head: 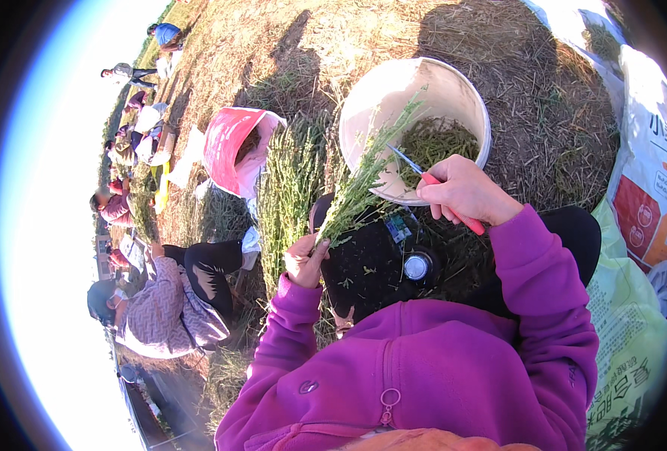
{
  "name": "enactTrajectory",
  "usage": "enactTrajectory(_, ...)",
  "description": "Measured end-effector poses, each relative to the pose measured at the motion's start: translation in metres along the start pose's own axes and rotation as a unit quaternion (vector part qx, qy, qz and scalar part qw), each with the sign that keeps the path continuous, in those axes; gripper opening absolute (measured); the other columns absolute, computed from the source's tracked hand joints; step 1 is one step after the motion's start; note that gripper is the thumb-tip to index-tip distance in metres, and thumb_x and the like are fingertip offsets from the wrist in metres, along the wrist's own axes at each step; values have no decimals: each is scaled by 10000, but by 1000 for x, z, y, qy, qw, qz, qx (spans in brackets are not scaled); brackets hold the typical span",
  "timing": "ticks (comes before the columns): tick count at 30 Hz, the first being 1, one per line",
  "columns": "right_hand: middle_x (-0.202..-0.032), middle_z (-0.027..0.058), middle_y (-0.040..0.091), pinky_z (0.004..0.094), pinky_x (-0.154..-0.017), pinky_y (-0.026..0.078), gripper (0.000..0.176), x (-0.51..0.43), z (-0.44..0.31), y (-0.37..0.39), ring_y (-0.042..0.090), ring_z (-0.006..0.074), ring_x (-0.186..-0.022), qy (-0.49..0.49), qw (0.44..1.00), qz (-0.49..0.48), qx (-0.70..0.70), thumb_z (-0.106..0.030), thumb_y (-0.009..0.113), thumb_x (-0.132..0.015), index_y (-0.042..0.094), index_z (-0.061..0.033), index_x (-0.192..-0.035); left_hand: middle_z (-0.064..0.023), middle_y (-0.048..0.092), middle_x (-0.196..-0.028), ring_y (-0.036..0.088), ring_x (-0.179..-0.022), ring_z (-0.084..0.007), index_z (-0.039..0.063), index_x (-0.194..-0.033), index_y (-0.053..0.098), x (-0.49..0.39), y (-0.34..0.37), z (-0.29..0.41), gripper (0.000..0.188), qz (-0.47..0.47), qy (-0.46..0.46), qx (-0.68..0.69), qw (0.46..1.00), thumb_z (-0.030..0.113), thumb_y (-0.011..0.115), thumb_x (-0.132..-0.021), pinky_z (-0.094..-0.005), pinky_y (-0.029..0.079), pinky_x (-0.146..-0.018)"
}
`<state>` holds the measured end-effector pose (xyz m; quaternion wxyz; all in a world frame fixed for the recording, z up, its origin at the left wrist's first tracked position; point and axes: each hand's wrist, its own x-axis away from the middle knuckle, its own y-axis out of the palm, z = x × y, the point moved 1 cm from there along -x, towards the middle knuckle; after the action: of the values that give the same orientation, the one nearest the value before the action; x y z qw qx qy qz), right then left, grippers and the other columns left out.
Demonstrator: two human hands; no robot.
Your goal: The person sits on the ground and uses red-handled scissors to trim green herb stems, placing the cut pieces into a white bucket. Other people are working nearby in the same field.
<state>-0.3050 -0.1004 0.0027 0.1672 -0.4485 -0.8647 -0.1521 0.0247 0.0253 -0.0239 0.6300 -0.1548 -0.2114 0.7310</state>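
My left hand [306,258] grips the lower stems of a bunch of leafy green plant stalks [361,166], which slant up across the near rim of a white plastic bucket [367,93]. In my right hand [460,191] is a pair of scissors with red handles [468,219]. Their blades point toward the stalks, over the bucket's near side. Cut green plant bits [440,141] lie at the bottom of the bucket. A pile of uncut stalks [288,197] stands left of the bucket, beside my left hand.
A pink and white sack [229,146] stands open beyond the stalk pile. Between my legs is a bottle with a pale cap [417,266]. Printed fertilizer sacks [646,169] lie at the right. A seated person [158,310] is at the left, with several people farther off.
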Motion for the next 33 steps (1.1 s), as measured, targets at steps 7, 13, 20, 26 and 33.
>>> enactTrajectory(7,-615,110,623,265,-425,445,258,0,-2,0,542,114,-448,12,999,29,-13,-161,646,-849,637,87,-776,13,566,-657,466,-603,-66,19,-751,636,0,-1,-2,225,4,-25,11,1000,120,639,-952,-238,337,-557)
enactTrajectory(13,-665,95,630,255,-466,458,228,1,-1,0,560,111,-497,-34,994,82,-70,-130,608,-858,644,86,-921,48,545,-661,425,-562,-26,36,-861,667,-13,-5,-2,188,-36,-99,23,994,169,619,-985,-206,300,-517)
enactTrajectory(20,-723,76,645,247,-524,488,290,7,6,24,594,112,-561,-33,996,-67,-48,-109,643,-859,627,96,-1064,54,509,-644,378,-552,-21,51,-802,618,-42,12,20,257,-32,-98,92,990,204,583,-1005,-204,273,-512)
enactTrajectory(26,-723,89,656,265,-537,514,248,-4,16,31,631,129,-581,-37,998,-46,-30,-136,656,-837,640,86,-949,9,554,-728,474,-657,-70,3,-916,641,-65,36,32,202,-67,-28,50,996,167,566,-1007,-240,379,-606)
enactTrajectory(33,-678,98,654,280,-513,515,226,-12,19,32,631,146,-546,-19,998,-2,-56,-154,639,-822,649,70,-852,-33,591,-773,550,-742,-114,-9,-1124,668,-66,64,42,201,-48,39,-52,997,97,601,-968,-267,454,-701)
